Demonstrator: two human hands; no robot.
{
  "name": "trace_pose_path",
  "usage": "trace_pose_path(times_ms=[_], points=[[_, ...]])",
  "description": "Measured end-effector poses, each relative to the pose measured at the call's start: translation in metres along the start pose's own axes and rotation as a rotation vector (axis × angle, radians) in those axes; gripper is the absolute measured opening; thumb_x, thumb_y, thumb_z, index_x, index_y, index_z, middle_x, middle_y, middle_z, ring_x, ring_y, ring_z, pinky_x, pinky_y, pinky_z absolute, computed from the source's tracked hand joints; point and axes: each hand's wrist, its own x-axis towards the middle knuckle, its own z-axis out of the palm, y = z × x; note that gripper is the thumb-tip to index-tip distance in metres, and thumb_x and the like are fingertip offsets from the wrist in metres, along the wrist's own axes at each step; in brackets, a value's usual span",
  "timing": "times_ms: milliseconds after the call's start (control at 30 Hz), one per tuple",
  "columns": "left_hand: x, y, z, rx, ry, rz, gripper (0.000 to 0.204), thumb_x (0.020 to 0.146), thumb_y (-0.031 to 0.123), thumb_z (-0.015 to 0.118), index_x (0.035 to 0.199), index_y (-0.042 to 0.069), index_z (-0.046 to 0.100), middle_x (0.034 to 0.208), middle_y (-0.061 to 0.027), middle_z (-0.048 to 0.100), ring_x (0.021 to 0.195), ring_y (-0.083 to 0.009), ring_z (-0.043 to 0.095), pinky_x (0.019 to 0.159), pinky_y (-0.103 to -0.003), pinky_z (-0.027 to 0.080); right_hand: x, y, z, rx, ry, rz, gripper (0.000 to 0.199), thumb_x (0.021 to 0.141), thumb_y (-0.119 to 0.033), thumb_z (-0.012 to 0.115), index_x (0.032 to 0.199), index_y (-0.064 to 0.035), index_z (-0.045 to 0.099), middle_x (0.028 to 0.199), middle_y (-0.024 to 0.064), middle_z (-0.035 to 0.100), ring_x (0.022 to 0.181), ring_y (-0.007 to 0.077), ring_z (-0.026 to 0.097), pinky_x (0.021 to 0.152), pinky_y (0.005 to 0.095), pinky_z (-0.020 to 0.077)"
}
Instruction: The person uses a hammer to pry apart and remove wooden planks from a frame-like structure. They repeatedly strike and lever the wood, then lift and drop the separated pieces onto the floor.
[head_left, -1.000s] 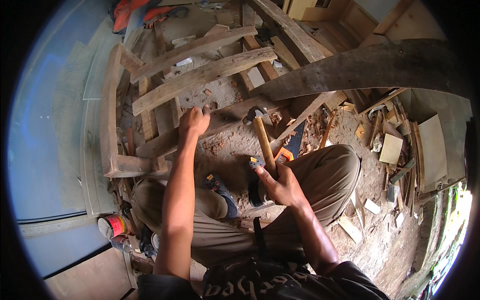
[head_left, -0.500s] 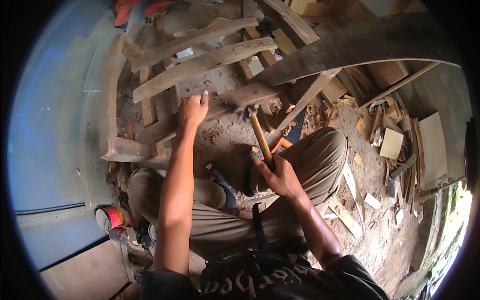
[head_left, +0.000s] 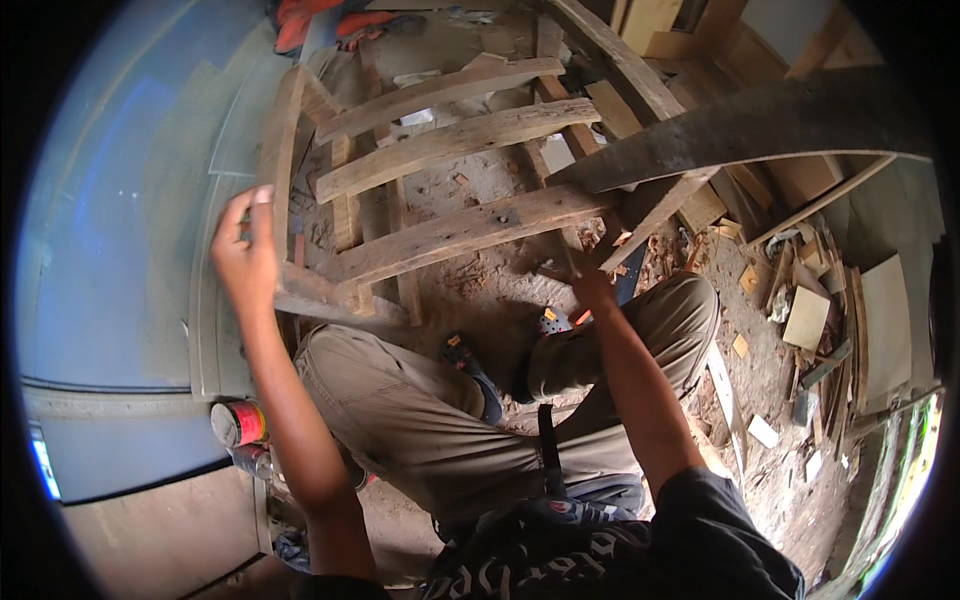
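My left hand (head_left: pixel 248 242) is raised at the left corner of a wooden frame (head_left: pixel 285 150), beside the blue panel. Its fingers are curled toward the thumb; whatever they may hold is too small to make out. Close to the right end of the nearest crosspiece (head_left: pixel 450 235), my right hand (head_left: pixel 594 288) is closed and smeared by motion. It grips a hammer (head_left: pixel 573 254), of which only a blurred part of the handle shows; the head cannot be made out. A dark spot marks the top of that crosspiece. Two more slats (head_left: pixel 455 148) run roughly parallel behind it.
A long dark curved board (head_left: pixel 740 125) lies across the frame's right end. Wood scraps (head_left: pixel 806 318) and shavings litter the ground to the right. A blue panel (head_left: pixel 120 240) stands at the left, with a round can (head_left: pixel 238 424) below. My bent legs (head_left: pixel 400 400) are under my arms.
My left hand has moved left, away from the nearest crosspiece to the frame's corner. My right hand has moved forward and right with the hammer. The view has shifted slightly.
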Motion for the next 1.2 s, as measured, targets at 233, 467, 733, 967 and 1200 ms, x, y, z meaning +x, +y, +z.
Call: trace_pose_path(times_ms=[233, 467, 733, 967, 1200], points=[[-0.046, -0.083, -0.035, -0.237, 0.303, -0.549, 0.057, 0.093, 0.041, 0.065, 0.126, -0.005, 0.059, 0.129, -0.0157, 0.06, 0.116, -0.0254, 0.056, 0.102, -0.036, 0.039, -0.072, -0.021, -0.193, 0.567, 0.994, -0.193, 0.035, 0.1, -0.027, 0.047, 0.105, 0.0033, 0.063, 0.093, 0.0162, 0.068, 0.089, 0.025, 0.064, 0.083, 0.0368, 0.0494], [-0.049, -0.092, -0.015, -0.578, 0.418, -0.422, 0.044, 0.097, 0.026, 0.046, 0.109, -0.011, 0.066, 0.113, -0.0192, 0.068, 0.105, -0.0287, 0.063, 0.095, -0.036, 0.045, -0.023, -0.067, -0.251, 1.016, 1.206, -0.42, 0.045, 0.1, -0.028, 0.038, 0.11, 0.0066, 0.065, 0.107, 0.0157, 0.069, 0.1, 0.0267, 0.063, 0.09, 0.0386, 0.0477], [-0.051, -0.103, -0.021, -0.351, 0.398, -0.323, 0.041, 0.095, 0.02, 0.042, 0.105, -0.01, 0.068, 0.105, -0.0176, 0.068, 0.099, -0.027, 0.063, 0.092, -0.036, 0.046, -0.016, -0.062, -0.242, 1.269, 1.118, -0.517, 0.041, 0.099, -0.024, 0.039, 0.106, 0.0049, 0.067, 0.103, 0.0107, 0.07, 0.092, 0.0214, 0.066, 0.083, 0.036, 0.0519], [-0.05, -0.1, -0.02, -0.423, 0.392, -0.353, 0.038, 0.095, 0.019, 0.042, 0.103, -0.008, 0.068, 0.103, -0.0153, 0.067, 0.097, -0.0258, 0.062, 0.093, -0.034, 0.044, -0.019, -0.062, -0.245, 1.079, 1.177, -0.549, 0.04, 0.1, -0.026, 0.042, 0.105, 0.005, 0.066, 0.102, 0.0099, 0.07, 0.091, 0.0203, 0.066, 0.082, 0.0351, 0.0523], [-0.049, -0.103, -0.016, -0.428, 0.394, -0.336, 0.038, 0.095, 0.02, 0.042, 0.102, -0.007, 0.068, 0.105, -0.0153, 0.067, 0.099, -0.0256, 0.061, 0.093, -0.035, 0.044, -0.011, -0.065, -0.246, 1.352, 1.153, -0.457, 0.041, 0.101, -0.028, 0.043, 0.107, 0.005, 0.065, 0.102, 0.0105, 0.069, 0.091, 0.0214, 0.066, 0.082, 0.0356, 0.0524]])
